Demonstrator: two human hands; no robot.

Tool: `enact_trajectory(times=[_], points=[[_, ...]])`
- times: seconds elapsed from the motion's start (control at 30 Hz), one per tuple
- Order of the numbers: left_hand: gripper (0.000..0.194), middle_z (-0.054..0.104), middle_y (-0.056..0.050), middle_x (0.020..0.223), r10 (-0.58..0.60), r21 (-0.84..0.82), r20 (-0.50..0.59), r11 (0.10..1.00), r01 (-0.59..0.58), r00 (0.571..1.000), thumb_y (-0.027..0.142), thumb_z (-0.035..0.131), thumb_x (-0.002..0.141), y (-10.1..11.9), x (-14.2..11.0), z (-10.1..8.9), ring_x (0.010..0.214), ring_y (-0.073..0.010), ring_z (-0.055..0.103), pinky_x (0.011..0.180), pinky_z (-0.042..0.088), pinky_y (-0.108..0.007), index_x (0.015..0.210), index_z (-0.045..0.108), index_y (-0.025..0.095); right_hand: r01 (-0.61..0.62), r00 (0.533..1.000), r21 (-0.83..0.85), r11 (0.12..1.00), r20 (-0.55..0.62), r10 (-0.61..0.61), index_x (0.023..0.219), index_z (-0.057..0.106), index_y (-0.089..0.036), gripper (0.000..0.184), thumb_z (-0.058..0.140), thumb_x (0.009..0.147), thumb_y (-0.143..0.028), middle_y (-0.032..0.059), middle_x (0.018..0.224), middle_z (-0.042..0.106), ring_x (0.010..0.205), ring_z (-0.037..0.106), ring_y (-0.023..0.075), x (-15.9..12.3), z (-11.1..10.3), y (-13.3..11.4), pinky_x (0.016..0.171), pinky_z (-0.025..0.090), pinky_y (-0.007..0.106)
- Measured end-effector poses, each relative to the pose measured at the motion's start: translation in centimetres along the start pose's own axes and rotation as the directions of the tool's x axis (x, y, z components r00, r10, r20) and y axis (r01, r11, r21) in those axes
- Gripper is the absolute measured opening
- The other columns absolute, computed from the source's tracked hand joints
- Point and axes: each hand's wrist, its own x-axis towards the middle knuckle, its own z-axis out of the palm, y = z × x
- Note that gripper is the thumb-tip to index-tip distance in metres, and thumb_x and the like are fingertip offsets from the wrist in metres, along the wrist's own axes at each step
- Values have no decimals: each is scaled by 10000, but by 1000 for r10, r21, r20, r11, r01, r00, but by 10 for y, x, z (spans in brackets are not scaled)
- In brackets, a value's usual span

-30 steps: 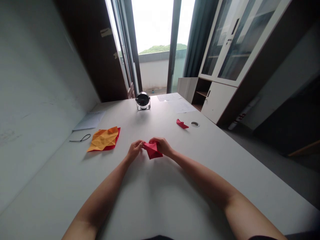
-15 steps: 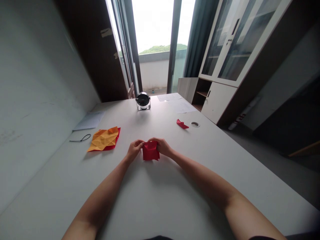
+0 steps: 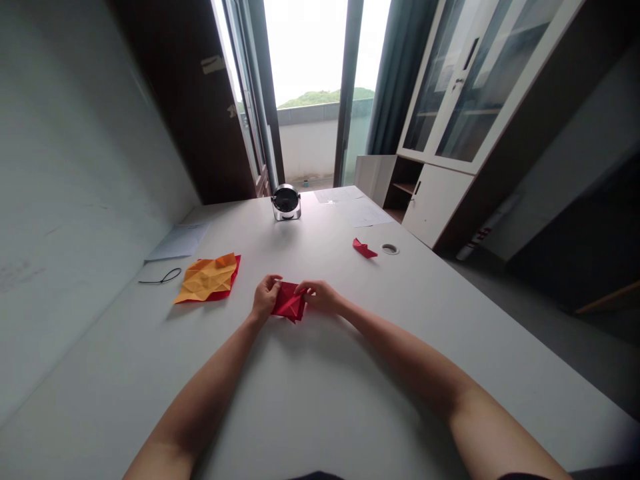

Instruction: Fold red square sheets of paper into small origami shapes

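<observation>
A small folded sheet of red paper (image 3: 289,303) is held between my hands, just over the white table. My left hand (image 3: 265,297) grips its left edge, thumb on top and fingers behind. At the right edge, my right hand (image 3: 318,294) pinches the paper between thumb and fingertips. Creases and overlapping layers show on its face, and a pointed flap sticks out at the lower edge. Some fingertips are hidden behind the paper.
On the left lie creased orange paper (image 3: 206,279) over a red sheet and a black cable tie (image 3: 161,277). A folded red paper boat (image 3: 365,249) sits near a round cable hole (image 3: 390,249). A silver-framed round device (image 3: 287,202) stands at the back.
The red paper has shifted slightly left and been turned, so a creased, layered face now shows. My right fingers have moved from behind its top edge to its right edge.
</observation>
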Motion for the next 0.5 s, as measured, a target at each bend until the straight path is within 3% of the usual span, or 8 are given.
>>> enact_trajectory(times=[0.17, 0.33, 0.5], points=[[377, 660, -26, 857, -2, 55, 75, 998, -3, 997, 382, 662, 827, 5, -4, 3, 632, -112, 587, 558, 461, -202, 1153, 616, 198, 26, 999, -133, 991, -42, -32, 887, 719, -145, 199, 577, 748, -136, 61, 879, 679, 753, 585, 163, -1, -2, 1, 702, 466, 270], [479, 667, -36, 921, -21, -19, 133, 1000, 24, 991, 364, 680, 806, 11, -5, 4, 657, -113, 608, 569, 481, -203, 1240, 564, 198, -14, 998, -152, 988, -61, 4, 836, 699, -150, 129, 593, 799, -214, 45, 814, 648, 707, 554, 156, 0, -3, 4, 665, 440, 266], [499, 692, -45, 920, -36, -58, 174, 997, 47, 984, 373, 674, 798, 13, -8, 7, 664, -123, 615, 566, 471, -208, 1248, 565, 187, -68, 995, -205, 976, -79, 53, 787, 678, -166, 186, 609, 838, -331, 9, 745, 637, 670, 523, 136, 1, -6, 10, 642, 403, 246]])
